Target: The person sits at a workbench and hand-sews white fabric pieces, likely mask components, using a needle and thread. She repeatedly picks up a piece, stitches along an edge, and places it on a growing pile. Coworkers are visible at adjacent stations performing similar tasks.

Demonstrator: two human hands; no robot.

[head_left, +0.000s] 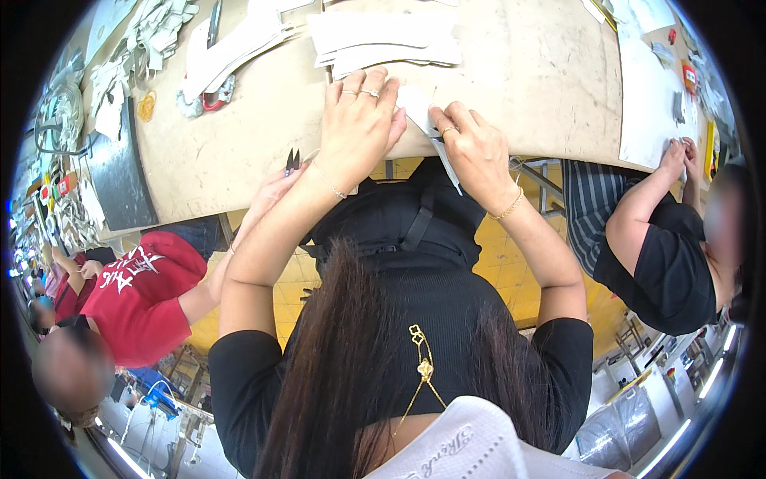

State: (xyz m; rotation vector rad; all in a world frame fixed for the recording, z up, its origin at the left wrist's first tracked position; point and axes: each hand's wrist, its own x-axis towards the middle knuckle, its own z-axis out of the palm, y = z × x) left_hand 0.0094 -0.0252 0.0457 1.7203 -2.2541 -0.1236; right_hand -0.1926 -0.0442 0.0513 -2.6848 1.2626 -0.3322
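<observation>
A narrow white cut piece [415,102], fabric or similar, lies between my hands and hangs over the table's near edge. My right hand [476,148] is closed on this piece, thumb and fingers bent around its side. A small dark object shows under that hand, too hidden to name. My left hand [357,120] lies on the table with fingers stretched forward, its thumb side beside the white piece. Just beyond my fingers is a stack of white cut pieces [383,40].
On the left, a co-worker's hand [275,188] holds dark-tipped snips [293,160] beside my left forearm. Another person [662,231] works at the right. More white pieces [239,52], a rubber band bundle [146,105] and a dark board [121,180] lie on the table [542,80].
</observation>
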